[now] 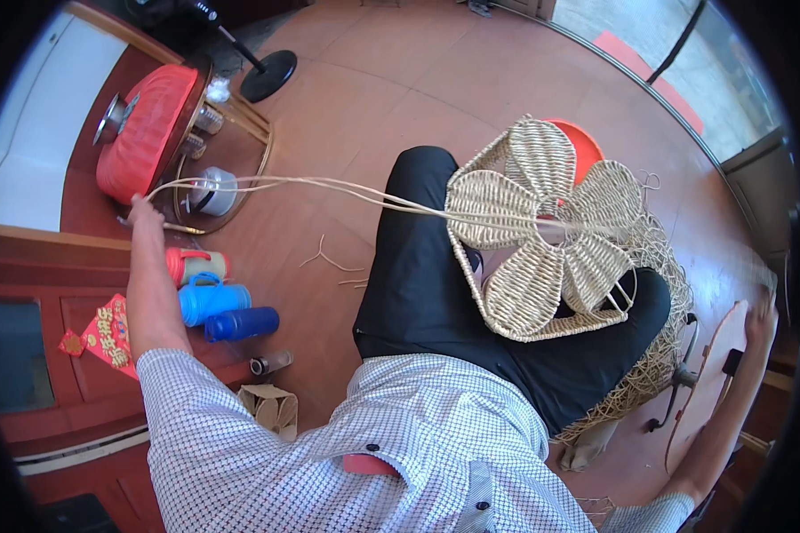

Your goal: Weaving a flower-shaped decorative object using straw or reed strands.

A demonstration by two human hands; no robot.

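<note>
A flower-shaped woven wicker piece [524, 293] with several straw-coloured petals and a braided edge rests across my lap, its middle hole open. My left hand [144, 215], stretched far out to the left, is closed on the looped end of long thin weaving strands [293, 181]. From there the strands run over my leg and across the wicker piece, blurring beyond its centre. Off to the far right, my right hand [763, 311] is raised with the arm extended. Motion smears its fingers, so what it holds, if anything, cannot be made out.
A heap of loose strands [658, 355] lies under my right knee. On the left stand a blue jug [212, 300], a dark blue bottle [242, 324], a red-covered table [147, 133] and a fan base [269, 76]. An orange basin [580, 147] sits behind the wicker piece.
</note>
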